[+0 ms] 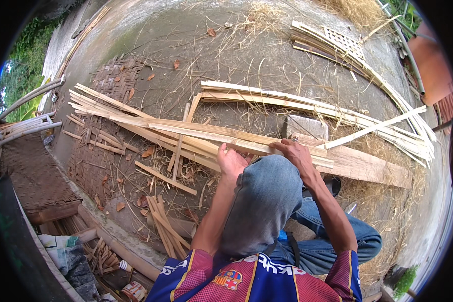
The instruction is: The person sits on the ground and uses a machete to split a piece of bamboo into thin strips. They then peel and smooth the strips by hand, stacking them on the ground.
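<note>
Long pale bamboo strips (196, 130) stretch across in front of my raised knee, fanning out toward the far left. My right hand (294, 153) is closed over them near their right ends, fingers curled round the top edge. Palm up at the near edge of the strips is my left hand (232, 160), its fingers apart and the fingertips touching the lowest strip. A flat wooden board (367, 166) lies just beyond my right hand, partly under the strips. Behind it sits a pale stone block (307, 127).
More bamboo strips (287, 99) lie beyond the block, and another bundle (357, 60) rests at the far right. Short split pieces (166, 229) are heaped at the left of my knee. Woven matting (116, 75), shavings and dry leaves cover parts of the ground.
</note>
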Motion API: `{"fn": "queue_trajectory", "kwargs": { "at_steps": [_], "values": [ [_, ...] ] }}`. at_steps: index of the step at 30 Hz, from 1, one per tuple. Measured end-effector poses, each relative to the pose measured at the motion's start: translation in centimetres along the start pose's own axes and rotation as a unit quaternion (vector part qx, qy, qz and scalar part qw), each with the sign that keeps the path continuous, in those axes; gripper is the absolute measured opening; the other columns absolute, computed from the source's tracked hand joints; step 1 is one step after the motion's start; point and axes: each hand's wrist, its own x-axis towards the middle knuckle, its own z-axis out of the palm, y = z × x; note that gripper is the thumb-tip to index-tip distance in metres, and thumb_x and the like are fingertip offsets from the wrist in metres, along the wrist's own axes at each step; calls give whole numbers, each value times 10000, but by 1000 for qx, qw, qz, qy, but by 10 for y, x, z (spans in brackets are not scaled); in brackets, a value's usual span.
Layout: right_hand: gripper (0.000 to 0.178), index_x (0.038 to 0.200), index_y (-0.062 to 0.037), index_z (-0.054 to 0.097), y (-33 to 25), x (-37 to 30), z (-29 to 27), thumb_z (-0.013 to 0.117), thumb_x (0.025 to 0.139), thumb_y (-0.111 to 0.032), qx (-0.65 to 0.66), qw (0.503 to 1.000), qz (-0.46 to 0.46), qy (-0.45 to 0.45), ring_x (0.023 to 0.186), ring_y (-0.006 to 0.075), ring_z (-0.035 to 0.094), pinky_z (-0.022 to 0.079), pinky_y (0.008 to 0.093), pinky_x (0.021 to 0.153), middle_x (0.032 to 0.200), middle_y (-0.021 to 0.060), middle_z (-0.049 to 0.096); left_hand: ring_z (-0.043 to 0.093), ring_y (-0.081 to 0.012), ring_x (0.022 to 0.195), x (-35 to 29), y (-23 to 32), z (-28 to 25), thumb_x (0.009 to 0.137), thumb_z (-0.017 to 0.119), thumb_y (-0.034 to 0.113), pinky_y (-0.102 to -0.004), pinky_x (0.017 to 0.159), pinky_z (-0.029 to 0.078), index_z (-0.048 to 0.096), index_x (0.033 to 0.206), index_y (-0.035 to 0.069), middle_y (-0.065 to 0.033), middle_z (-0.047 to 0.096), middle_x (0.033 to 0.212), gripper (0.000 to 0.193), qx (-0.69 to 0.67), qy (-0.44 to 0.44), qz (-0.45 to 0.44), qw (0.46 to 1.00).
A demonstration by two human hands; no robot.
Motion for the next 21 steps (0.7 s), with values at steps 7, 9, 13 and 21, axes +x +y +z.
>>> {"fn": "queue_trajectory", "kwargs": {
  "at_steps": [7, 9, 13, 21],
  "values": [
    [250, 1137, -95, 635, 1, 2, 24, 618, 905, -185, 32, 999, -15, 13, 961, 341, 666, 518, 451, 734, 1041, 127, 676, 564, -392, 1248, 2, -1, -18, 977, 284, 497, -526, 1086, 432, 334, 1424, -54, -270, 517, 1346, 711, -21, -45, 8, 999],
    [226, 1124, -88, 634, 0, 3, 21, 597, 913, -160, 72, 997, 12, -14, 939, 351, 679, 517, 463, 717, 1045, 149, 687, 560, -390, 1257, 0, -2, -16, 985, 289, 495, -522, 1088, 432, 345, 1413, -50, -270, 518, 1341, 696, -34, -31, 4, 999],
    [195, 1085, -92, 634, 1, 8, 15, 620, 909, -176, 83, 993, 65, -56, 893, 356, 696, 513, 481, 690, 1056, 183, 698, 594, -351, 1177, -3, -4, -13, 997, 332, 560, -520, 1075, 443, 382, 1389, -6, -217, 528, 1321, 691, -50, -21, -1, 999],
    [276, 1037, -92, 633, -3, 19, 14, 713, 862, -290, -4, 995, -22, 93, 872, 335, 701, 520, 465, 726, 965, 165, 724, 594, -236, 1069, -10, -11, -3, 1019, 517, 520, -423, 926, 550, 488, 1274, 108, -89, 559, 1136, 485, 6, 24, -22, 999]
  ]
}}
